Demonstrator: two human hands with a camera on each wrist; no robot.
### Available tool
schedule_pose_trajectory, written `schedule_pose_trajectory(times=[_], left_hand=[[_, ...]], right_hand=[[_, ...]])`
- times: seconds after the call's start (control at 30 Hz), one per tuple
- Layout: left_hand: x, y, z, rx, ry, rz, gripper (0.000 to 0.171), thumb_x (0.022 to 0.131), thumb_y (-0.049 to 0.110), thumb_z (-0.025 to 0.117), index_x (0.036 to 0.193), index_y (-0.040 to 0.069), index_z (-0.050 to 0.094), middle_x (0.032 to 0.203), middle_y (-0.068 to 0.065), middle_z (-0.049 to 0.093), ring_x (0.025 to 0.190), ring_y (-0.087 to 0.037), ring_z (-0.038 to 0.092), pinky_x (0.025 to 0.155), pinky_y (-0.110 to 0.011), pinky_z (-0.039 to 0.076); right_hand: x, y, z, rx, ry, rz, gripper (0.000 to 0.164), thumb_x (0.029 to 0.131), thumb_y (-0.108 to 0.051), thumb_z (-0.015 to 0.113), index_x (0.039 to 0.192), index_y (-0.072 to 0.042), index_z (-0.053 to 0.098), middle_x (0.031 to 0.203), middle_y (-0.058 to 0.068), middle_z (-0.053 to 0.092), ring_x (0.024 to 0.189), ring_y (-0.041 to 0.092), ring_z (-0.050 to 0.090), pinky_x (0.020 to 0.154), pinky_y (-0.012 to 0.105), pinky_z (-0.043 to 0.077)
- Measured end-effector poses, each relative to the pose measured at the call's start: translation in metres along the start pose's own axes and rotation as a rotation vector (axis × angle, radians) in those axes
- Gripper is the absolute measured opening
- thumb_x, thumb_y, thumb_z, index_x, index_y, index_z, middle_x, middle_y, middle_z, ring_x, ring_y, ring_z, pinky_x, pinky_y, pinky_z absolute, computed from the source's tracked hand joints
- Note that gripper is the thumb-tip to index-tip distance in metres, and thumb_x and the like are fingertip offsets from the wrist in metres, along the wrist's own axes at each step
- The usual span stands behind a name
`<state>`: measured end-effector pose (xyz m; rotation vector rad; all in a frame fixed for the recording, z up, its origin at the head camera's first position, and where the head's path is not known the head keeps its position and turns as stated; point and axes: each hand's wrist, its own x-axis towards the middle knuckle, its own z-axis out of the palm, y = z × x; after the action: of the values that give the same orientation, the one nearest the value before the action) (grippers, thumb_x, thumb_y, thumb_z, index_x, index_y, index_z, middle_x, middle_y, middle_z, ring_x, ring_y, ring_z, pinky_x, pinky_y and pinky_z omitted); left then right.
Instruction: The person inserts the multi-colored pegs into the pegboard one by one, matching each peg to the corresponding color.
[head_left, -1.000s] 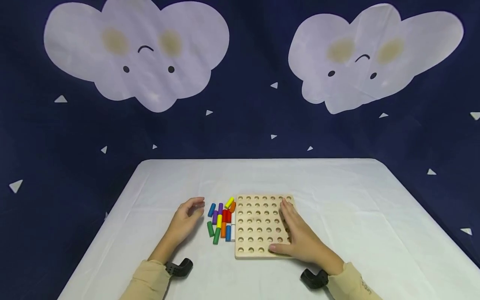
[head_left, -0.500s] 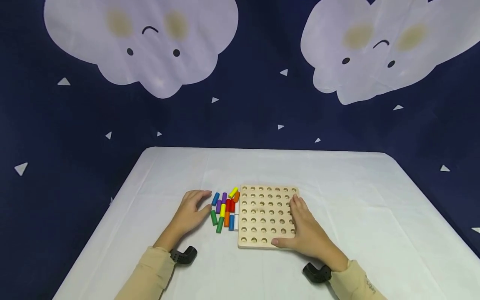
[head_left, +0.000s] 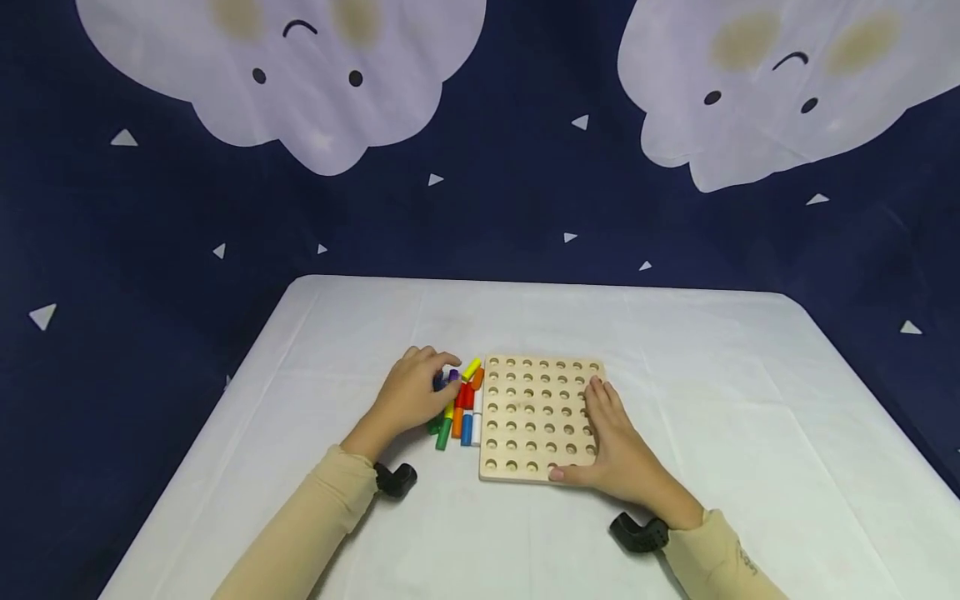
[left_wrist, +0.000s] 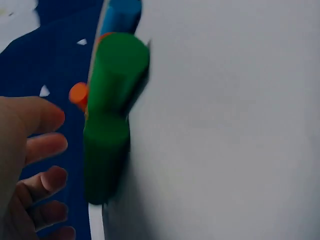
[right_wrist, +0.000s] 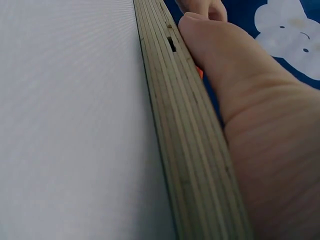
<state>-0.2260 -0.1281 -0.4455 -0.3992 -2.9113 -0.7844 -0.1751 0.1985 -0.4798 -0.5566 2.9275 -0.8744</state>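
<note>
A pale wooden board [head_left: 521,417] with rows of round holes lies flat on the table. Short coloured pegs [head_left: 458,421] are bunched against its left side. My left hand [head_left: 411,390] reaches over the left part of this bunch, its thumb and fingers apart, covering some pegs. In the left wrist view, the green pegs [left_wrist: 117,75] stand beside the fingers, with a gap between, and no peg is seen in the hand. My right hand [head_left: 622,454] rests on the board's near right corner, thumb on the front edge and straight fingers along the right side.
A white cloth [head_left: 697,375] covers the table. Behind it hangs a dark blue backdrop [head_left: 495,208] with clouds and small triangles. Each wrist carries a black camera band, the left one [head_left: 396,481] low over the cloth.
My left hand has moved right, from beside the pegs to above them. The right hand stays on the board. The head view has tilted downward, so everything appears higher.
</note>
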Motion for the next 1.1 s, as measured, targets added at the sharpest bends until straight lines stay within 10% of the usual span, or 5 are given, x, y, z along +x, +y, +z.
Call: schedule_pose_trajectory(times=[0.67, 0.9, 1.1], left_hand=[[0.025, 0.036, 0.018, 0.349, -0.075, 0.036, 0.038, 0.097, 0.045, 0.054, 0.092, 0.011, 0.07, 0.084, -0.003, 0.065, 0.078, -0.02, 0.05, 0.076, -0.037, 0.043], [0.024, 0.041, 0.018, 0.272, -0.003, -0.034, 0.036, 0.088, 0.034, 0.063, 0.06, 0.014, 0.054, 0.063, -0.001, 0.051, 0.068, -0.021, 0.044, 0.066, -0.034, 0.038], [0.022, 0.046, 0.011, 0.132, 0.089, -0.128, 0.026, 0.087, 0.03, 0.067, 0.071, 0.012, 0.059, 0.065, -0.002, 0.056, 0.07, -0.022, 0.047, 0.061, -0.031, 0.037]], right_hand=[[-0.003, -0.003, -0.002, 0.019, -0.008, 0.023, 0.144, 0.057, -0.078, 0.078, 0.159, -0.004, 0.008, 0.168, 0.012, -0.002, 0.154, 0.038, -0.004, 0.116, 0.068, 0.016], [-0.004, -0.001, -0.002, 0.01, 0.002, 0.011, 0.143, 0.057, -0.079, 0.078, 0.158, -0.003, 0.011, 0.168, 0.013, -0.001, 0.154, 0.039, -0.003, 0.116, 0.067, 0.017], [-0.004, 0.001, -0.002, 0.002, -0.003, 0.014, 0.143, 0.057, -0.082, 0.075, 0.159, -0.005, 0.009, 0.168, 0.011, -0.002, 0.154, 0.037, -0.003, 0.116, 0.066, 0.018]])
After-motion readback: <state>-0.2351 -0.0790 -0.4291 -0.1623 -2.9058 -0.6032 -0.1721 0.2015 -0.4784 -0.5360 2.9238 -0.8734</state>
